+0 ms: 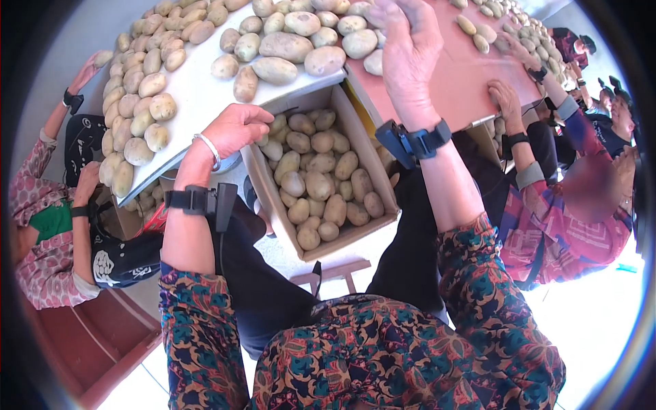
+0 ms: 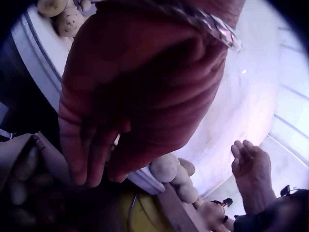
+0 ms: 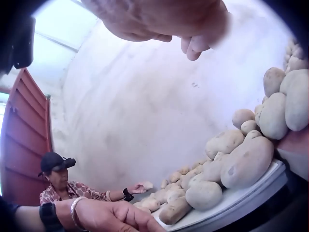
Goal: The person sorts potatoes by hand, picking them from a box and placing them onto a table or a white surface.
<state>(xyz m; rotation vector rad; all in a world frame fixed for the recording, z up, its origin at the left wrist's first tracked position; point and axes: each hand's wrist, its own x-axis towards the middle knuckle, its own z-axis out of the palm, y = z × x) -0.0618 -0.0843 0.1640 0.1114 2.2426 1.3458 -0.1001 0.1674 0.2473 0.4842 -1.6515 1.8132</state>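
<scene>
Potatoes (image 1: pixel 287 48) are lying loose on the white worktop (image 1: pixel 198 96), probably spread so that single ones can be seen and reached, while others are filling a cardboard box (image 1: pixel 352 234). The box is standing open between the knees, just beneath the worktop's edge, a position that is presumably keeping it within easy reach of both hands. The left hand (image 1: pixel 236 130) is hovering by the box's far left corner, its fingers loosely bent and apparently holding nothing; whether the fingertips are touching a potato is not clear. The right hand (image 1: pixel 410 55) is hanging above the worktop, open, its fingers slightly bent and no potato showing in it. The head view alone is showing the box's contents clearly; the left wrist view is leaving them in shadow but revealing the right hand's palm side, which is appearing empty. The right wrist view is presenting the worktop's potatoes from the side, overlapping in a low heap, and is including a neighbour's dark cap (image 3: pixel 54 162), which the head view is cutting off at its left edge.
</scene>
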